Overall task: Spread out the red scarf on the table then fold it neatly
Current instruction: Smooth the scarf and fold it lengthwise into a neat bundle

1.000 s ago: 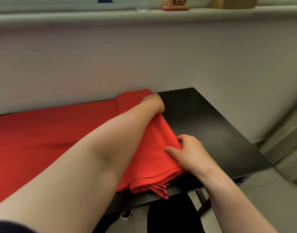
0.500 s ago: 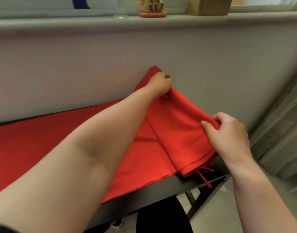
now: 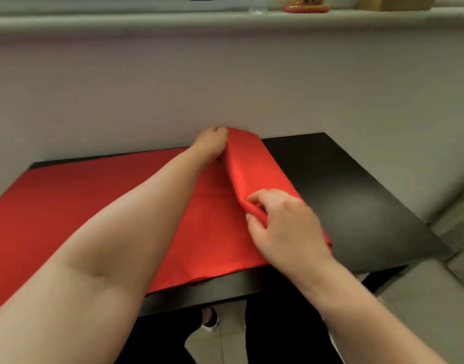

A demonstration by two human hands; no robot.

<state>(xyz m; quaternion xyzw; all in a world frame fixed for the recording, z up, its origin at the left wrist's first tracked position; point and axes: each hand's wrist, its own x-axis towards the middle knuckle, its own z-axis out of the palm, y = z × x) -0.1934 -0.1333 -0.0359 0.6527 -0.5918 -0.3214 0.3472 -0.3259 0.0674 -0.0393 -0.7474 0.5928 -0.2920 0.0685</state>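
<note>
Grey wall (image 3: 225, 74) fills the upper half of the view, with a pale ledge (image 3: 146, 21) running across its top.

Black table (image 3: 357, 200) is pushed against the wall. Its dark top shows to the right of the cloth and along the near edge.

Red scarf (image 3: 68, 211) lies on the table and covers the left and middle of the top, flat and smooth over most of its area. Its right end is turned back over itself in a raised ridge that runs from the wall side toward the near edge. The near hem sits just inside the table's front edge.

Left forearm crosses over the flat part of the scarf. Left hand (image 3: 211, 145) is at the far end of the ridge, close against the wall, fingers curled and gripping the cloth there.

Right hand (image 3: 286, 227) is at the near end of the ridge, thumb and fingers pinching a bunch of red fabric, palm down over the fold.

On the ledge, partly cut off by the frame: a tan box (image 3: 399, 2), a figurine on a red base (image 3: 305, 7), and a clear glass (image 3: 258, 6).

Under the table, a dark shoe with a white sole (image 3: 211, 320) rests on a tiled floor.
</note>
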